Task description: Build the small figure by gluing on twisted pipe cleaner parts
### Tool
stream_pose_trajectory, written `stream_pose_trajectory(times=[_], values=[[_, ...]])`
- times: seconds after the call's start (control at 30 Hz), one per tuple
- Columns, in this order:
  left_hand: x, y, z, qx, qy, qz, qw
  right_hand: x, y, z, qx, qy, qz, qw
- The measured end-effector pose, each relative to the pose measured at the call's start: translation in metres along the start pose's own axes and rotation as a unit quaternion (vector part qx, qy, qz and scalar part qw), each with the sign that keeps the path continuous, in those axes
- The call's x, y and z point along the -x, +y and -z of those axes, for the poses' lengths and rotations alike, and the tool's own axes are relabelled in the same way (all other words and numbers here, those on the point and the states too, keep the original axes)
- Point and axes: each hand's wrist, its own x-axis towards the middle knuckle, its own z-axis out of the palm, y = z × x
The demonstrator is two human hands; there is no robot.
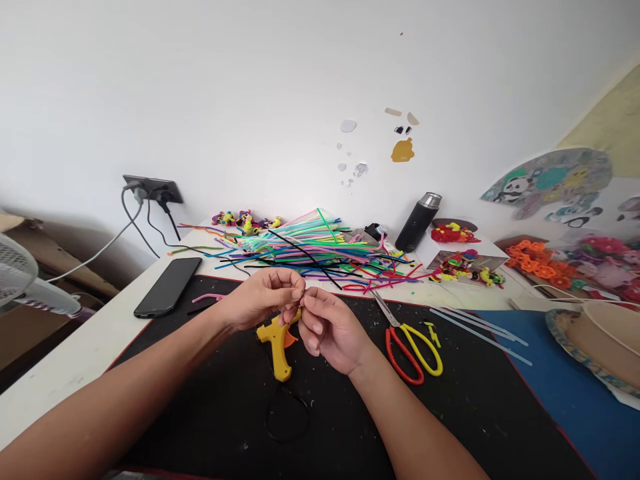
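My left hand and my right hand meet fingertip to fingertip above the black mat. Both are closed in a pinch around something small and dark, mostly hidden by the fingers, so its kind does not show. Below them lies a yellow glue gun, its top partly covered by my hands, with a looped black cable nearby. To the right rest scissors with one red and one yellow handle. A pink pipe cleaner piece lies beside my left wrist.
A pile of coloured pipe cleaners spreads along the back. A phone lies at left, near a fan. At right are glue sticks, a leaning black flask, a white box and a round basket.
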Motion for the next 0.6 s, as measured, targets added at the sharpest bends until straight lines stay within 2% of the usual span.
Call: stream_pose_trajectory(times=[0.6], values=[[-0.0002,0.0028,0.0032,-0.090,-0.030,-0.020,0.995,-0.0004,0.0026,0.0023,0.000,-0.007,-0.005,1.000]])
